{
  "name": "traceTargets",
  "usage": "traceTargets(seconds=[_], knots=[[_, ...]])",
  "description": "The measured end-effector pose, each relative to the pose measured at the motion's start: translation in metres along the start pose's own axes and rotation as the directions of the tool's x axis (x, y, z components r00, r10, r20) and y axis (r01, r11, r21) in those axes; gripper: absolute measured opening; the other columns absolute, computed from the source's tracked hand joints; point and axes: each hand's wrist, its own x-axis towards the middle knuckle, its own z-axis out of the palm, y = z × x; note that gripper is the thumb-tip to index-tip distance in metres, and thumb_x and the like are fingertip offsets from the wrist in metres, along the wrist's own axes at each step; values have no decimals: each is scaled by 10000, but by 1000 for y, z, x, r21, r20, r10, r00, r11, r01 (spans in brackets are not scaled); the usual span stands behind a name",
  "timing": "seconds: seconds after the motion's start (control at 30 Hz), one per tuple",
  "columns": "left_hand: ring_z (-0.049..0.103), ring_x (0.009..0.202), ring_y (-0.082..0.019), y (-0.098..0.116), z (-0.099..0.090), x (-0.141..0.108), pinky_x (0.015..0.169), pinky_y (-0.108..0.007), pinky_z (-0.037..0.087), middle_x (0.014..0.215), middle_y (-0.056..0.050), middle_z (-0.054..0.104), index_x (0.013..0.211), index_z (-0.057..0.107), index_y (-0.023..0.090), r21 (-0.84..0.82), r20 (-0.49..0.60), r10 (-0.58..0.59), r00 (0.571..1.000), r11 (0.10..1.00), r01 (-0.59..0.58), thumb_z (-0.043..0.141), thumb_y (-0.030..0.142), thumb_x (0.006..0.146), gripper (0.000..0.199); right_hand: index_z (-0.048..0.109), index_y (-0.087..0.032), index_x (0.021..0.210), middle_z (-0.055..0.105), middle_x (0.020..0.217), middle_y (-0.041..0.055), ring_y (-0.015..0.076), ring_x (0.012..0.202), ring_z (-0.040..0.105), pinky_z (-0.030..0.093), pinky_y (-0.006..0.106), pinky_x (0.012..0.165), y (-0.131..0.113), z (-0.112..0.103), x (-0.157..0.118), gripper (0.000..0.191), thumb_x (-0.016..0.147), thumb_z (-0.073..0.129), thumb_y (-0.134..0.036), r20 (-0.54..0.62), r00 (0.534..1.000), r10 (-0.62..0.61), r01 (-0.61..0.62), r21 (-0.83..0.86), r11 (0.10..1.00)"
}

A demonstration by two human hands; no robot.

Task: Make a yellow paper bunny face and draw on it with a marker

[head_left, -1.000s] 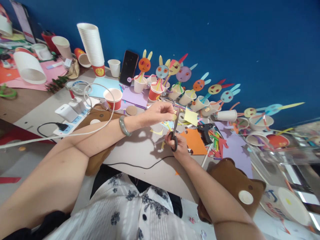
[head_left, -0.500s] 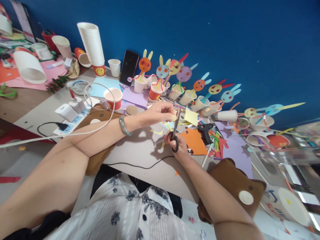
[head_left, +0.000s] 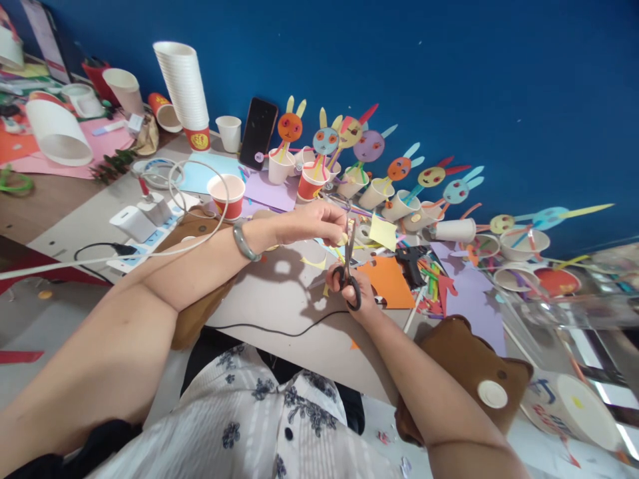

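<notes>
Head view, single

Head-worn camera: is looking forward and down from near, behind and above left hand (head_left: 317,223) and right hand (head_left: 358,293), facing the blue wall (head_left: 319,46) beyond them and catching the shirt (head_left: 269,422) behind them.

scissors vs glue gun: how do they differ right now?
The scissors are held up in the right hand; the glue gun lies on the cluttered table, untouched. The scissors have slim metal blades, parted; the glue gun has a chunkier, pistol-shaped body. Shared: both have black handles.
</notes>
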Motion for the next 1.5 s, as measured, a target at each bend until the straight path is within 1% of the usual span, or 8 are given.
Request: traceTargets(seconds=[0.5, 0.77, 1.0, 1.1, 1.2, 1.27, 1.37, 1.5], knots=[[534, 632, -97, 3, -3, -2, 628, -246, 443, 627, 12, 611, 608, 615, 158, 56, 59, -2, 998, 998, -1, 676, 129, 672, 93, 509, -234, 623, 523, 630, 6, 176, 618, 450, 361, 345, 623, -1, -3, 0, 678, 730, 658, -886, 31, 999, 35, -33, -56, 998], [523, 639, -94, 4, -4, -2, 623, -240, 428, 630, 14, 605, 609, 599, 156, 71, 78, 0, 997, 997, -6, 673, 138, 666, 96, 506, -224, 624, 526, 638, -3, 156, 606, 440, 350, 333, 611, 2, -5, 0, 608, 797, 702, -773, 35, 999, 19, -18, -34, 999], [520, 640, -92, 6, -4, 0, 643, -247, 423, 624, 33, 562, 610, 553, 165, 212, 30, -43, 999, 977, 35, 623, 132, 691, 112, 540, -230, 647, 527, 619, -12, 154, 598, 454, 373, 322, 599, 13, -6, 0, 501, 828, 718, -662, -83, 996, 35, -38, -37, 999], [461, 597, -87, 0, -9, 3, 608, -250, 356, 575, 52, 497, 572, 501, 178, 502, -41, -60, 997, 862, 72, 610, 118, 684, 168, 560, -232, 660, 534, 620, -16, 148, 595, 454, 372, 315, 596, 14, -7, 2, 431, 846, 708, -592, -213, 977, 28, -50, -98, 994], [461, 588, -104, -7, -15, 3, 599, -267, 330, 590, 43, 528, 594, 534, 183, 794, -65, -199, 978, 584, 172, 643, 119, 677, 152, 548, -235, 669, 563, 652, -13, 154, 620, 489, 392, 320, 625, 9, -8, 2, 364, 849, 712, -505, -246, 969, 11, -58, -184, 981], [492, 598, -127, -8, -18, 1, 599, -282, 337, 651, 17, 605, 667, 619, 182, 891, -89, -315, 945, 399, 217, 659, 123, 690, 75, 493, -239, 652, 558, 655, -13, 161, 641, 498, 396, 331, 650, 5, -8, 2, 374, 839, 732, -456, -210, 976, -48, -11, -270, 963], [567, 658, -170, -8, -20, -3, 628, -309, 370, 773, -49, 711, 761, 707, 165, 943, -107, -362, 926, 258, 209, 652, 102, 719, 93, 420, -240, 644, 527, 631, -25, 166, 657, 494, 403, 366, 739, 2, -9, 3, 410, 813, 759, -399, -38, 979, -198, 161, -446, 881], [645, 729, -212, -6, -21, -2, 687, -328, 428, 826, -103, 762, 795, 754, 134, 950, -156, -358, 921, 203, 239, 666, 62, 692, 153, 480, -235, 707, 566, 667, -24, 162, 671, 501, 373, 405, 839, 4, -8, 3, 284, 815, 721, -336, 304, 915, -266, 400, -592, 700]])
